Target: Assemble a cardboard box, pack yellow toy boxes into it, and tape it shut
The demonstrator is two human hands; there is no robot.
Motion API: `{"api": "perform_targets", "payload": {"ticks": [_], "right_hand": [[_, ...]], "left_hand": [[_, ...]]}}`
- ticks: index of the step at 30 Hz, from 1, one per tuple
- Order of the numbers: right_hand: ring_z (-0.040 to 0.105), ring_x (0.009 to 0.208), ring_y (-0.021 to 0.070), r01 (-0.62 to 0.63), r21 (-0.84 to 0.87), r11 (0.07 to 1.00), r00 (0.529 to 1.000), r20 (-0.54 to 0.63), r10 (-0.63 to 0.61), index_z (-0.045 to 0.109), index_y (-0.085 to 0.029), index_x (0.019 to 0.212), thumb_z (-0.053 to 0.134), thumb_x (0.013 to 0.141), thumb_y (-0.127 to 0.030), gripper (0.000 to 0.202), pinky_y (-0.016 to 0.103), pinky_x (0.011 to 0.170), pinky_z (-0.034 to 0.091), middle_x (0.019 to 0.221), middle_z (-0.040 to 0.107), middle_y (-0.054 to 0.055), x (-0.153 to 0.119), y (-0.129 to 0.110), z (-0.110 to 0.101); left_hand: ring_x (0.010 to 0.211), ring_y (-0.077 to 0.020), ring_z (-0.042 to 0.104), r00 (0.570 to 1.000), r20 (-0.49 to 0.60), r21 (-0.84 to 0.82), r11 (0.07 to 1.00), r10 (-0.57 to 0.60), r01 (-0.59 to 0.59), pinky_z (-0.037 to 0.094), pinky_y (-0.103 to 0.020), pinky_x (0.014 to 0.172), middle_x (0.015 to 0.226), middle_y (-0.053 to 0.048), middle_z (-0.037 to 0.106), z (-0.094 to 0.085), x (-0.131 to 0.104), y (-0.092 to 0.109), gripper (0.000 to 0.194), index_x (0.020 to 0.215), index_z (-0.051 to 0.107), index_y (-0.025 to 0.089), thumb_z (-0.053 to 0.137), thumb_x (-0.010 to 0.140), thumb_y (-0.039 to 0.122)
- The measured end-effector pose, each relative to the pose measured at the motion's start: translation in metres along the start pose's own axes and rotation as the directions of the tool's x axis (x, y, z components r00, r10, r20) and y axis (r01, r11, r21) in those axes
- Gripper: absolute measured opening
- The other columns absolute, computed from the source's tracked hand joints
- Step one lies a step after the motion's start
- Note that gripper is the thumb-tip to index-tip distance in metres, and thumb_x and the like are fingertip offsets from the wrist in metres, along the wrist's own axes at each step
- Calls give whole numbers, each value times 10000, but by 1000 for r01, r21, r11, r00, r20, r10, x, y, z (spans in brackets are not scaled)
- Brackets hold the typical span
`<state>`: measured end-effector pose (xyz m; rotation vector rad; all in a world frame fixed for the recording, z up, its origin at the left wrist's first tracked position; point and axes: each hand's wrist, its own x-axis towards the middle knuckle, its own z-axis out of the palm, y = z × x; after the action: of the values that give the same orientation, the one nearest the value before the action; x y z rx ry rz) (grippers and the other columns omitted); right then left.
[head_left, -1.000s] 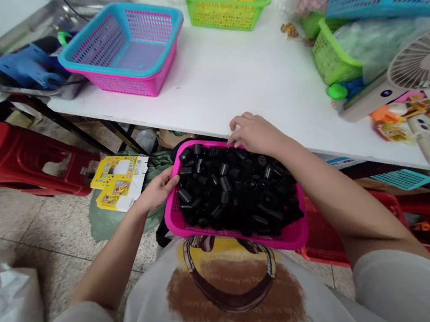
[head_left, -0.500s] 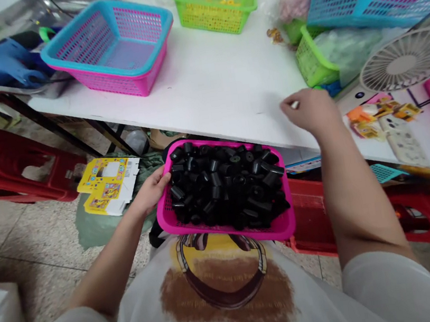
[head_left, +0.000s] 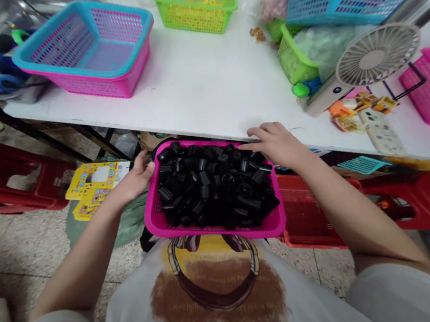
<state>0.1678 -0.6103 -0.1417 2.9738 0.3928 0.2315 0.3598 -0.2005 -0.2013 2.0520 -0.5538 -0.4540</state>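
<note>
A pink plastic basket (head_left: 217, 233) rests against my body at the table's front edge. It is heaped with small black cylindrical plastic pieces (head_left: 218, 182), some showing a hole in the end. Beside the basket's upper left corner is my left hand (head_left: 139, 176), open, its thumb close to the rim and its fingers raised apart. My right hand (head_left: 276, 144) hovers by the upper right corner with fingers stretched out toward the black pieces. Nothing shows in either hand.
On the white table (head_left: 205, 88) stand a blue basket (head_left: 114, 71) nested in a pink one, a green basket (head_left: 195, 17) with yellow pieces, and a handheld fan (head_left: 378, 55). Red stools (head_left: 9, 174) flank me. Flattened yellow cardboard (head_left: 90, 186) lies low at left.
My right hand has come left from over the table to the basket's right corner, and its fingers have opened. My left hand has loosened from the rim. The view has shifted slightly right.
</note>
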Motion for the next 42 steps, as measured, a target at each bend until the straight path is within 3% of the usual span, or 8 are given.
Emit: {"api": "perform_targets", "payload": {"ticks": [8,12,16,22,27,34,39,42], "right_hand": [[637,1165,323,104,221,970,994,-45,-96,805,-297,1179,552,989,-110,367,520,996,537,1250,751,101,21,15,16],[711,1136,309,-73,551,831,975,-135,175,749,-273,1245,629,987,-272,285,532,1031,590,1205,776,98,12,7,18],[759,1065,284,-193,814,548,871,-115,477,718,-273,1243,747,935,-481,373,505,1024,622,1158,787,79,-1,-18,30],[757,1034,251,-75,947,311,754,-150,640,693,-304,1182,795,904,-584,407,461,1012,626,1090,779,60,-1,-33,49],[766,985,234,-101,971,217,752,-69,655,682,-326,1199,804,896,-520,380,414,937,647,1068,792,38,2,-21,40],[764,1054,286,-170,949,267,727,-61,683,705,-322,1304,703,944,-467,388,512,996,636,1136,786,67,13,-25,9],[730,1036,241,-132,892,432,876,-99,471,673,-303,1377,616,1008,-391,384,415,894,651,1220,750,75,46,-41,-12],[703,1047,242,-87,755,650,960,-111,257,725,-289,1349,524,1048,-307,362,422,956,621,1264,706,109,72,-44,-13]], "left_hand": [[1388,-337,611,951,178,469,827,255,-309,397,-536,1266,1440,-170,698,15,50,65,476,1401,669,150,488,1046,410],[1374,-353,598,962,175,526,806,212,-273,422,-536,1239,1424,-199,671,35,53,64,418,1334,667,127,564,1021,385],[1373,-316,586,955,116,442,846,274,-297,461,-477,1210,1301,-165,690,37,45,63,232,1141,664,164,523,1027,308],[1207,-304,701,971,52,386,892,233,-235,525,-446,1126,1244,-132,750,34,41,60,242,1188,661,197,560,1022,341],[1112,-265,713,954,64,326,897,294,-299,557,-387,1051,1174,-123,748,41,41,49,196,1067,632,200,577,1011,379],[1125,-258,683,906,-5,196,889,423,-414,541,-412,1048,1170,-121,721,37,42,52,202,981,524,242,547,1006,441],[1057,-219,692,851,-167,21,865,498,-502,545,-398,999,1178,-96,726,36,43,79,296,925,419,259,679,921,398],[850,-163,672,900,-189,-269,861,392,-431,577,-340,817,1086,-43,700,44,43,99,365,1093,460,281,729,895,426]]}}
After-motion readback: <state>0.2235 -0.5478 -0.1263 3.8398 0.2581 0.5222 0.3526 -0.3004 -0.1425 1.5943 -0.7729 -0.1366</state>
